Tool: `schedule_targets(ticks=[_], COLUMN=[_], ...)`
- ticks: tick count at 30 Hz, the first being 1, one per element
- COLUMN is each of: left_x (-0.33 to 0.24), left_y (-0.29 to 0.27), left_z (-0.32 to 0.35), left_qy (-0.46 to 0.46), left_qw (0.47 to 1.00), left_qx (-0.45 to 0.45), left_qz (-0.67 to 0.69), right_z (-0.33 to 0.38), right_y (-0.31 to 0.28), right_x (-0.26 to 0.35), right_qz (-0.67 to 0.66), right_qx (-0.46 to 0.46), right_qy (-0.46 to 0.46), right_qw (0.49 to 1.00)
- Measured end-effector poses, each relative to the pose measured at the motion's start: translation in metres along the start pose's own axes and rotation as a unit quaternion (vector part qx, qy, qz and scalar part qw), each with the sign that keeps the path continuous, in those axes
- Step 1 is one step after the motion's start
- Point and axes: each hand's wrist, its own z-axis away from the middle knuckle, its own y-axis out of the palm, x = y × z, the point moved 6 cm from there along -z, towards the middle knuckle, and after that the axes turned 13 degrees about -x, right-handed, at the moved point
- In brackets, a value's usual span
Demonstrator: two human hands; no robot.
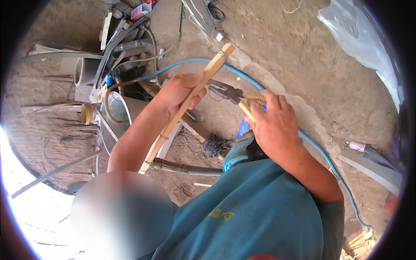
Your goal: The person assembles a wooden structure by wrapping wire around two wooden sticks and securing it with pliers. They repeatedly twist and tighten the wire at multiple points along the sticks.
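Note:
My left hand [184, 89] is closed around a long pale wooden strip [175, 119], which slants from the upper middle down toward my left forearm. Wire loops circle the strip at its top end and farther down. Near its low end it crosses a dark round pole [186, 167], with wire around the crossing. In my right hand [275, 125] is a pair of pliers [234, 94] with dark metal jaws and yellowish handles. The jaws point left, close beside the strip and my left fingers. A thin wire hangs near the jaws; whether they grip it I cannot tell.
A blue hose [251, 80] curves behind my hands and down the right side. Pipes and scrap [130, 47] are heaped at the upper left, above a pale bucket [117, 108]. Clear plastic sheeting [355, 34] lies far right, above a grey block [368, 169].

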Motion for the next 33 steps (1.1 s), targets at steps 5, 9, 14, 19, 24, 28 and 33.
schedule_targets(ticks=[5, 9, 14, 19, 24, 28, 33], left_x=[0.005, 0.008, 0.012, 0.01, 0.009, 0.008, 0.008], left_y=[-0.002, -0.005, -0.009, -0.006, -0.006, -0.006, -0.005], left_z=[-0.005, -0.009, -0.015, -0.01, -0.01, -0.006, -0.005], left_qy=[-0.013, -0.014, -0.006, -0.012, -0.009, 0.0, -0.005], left_qw=[1.0, 1.0, 1.0, 1.0, 1.0, 1.0, 1.0], left_qx=[0.012, 0.013, 0.016, 0.015, 0.01, 0.001, 0.005], left_qz=[0.014, 0.016, 0.011, 0.019, 0.007, 0.008, 0.009], right_z=[-0.009, -0.012, -0.009, -0.012, -0.016, -0.019, -0.02], right_y=[0.0, -0.004, -0.003, -0.003, -0.006, -0.005, 0.003], right_x=[0.004, 0.009, 0.015, 0.017, 0.023, 0.023, 0.009], right_qz=[0.061, 0.077, 0.075, 0.071, 0.1, 0.119, 0.083], right_qx=[-0.022, -0.03, -0.025, 0.001, -0.033, -0.02, -0.018], right_qy=[-0.005, -0.016, -0.018, 0.0, -0.029, -0.06, -0.049], right_qw=[0.998, 0.996, 0.997, 0.997, 0.994, 0.991, 0.995])
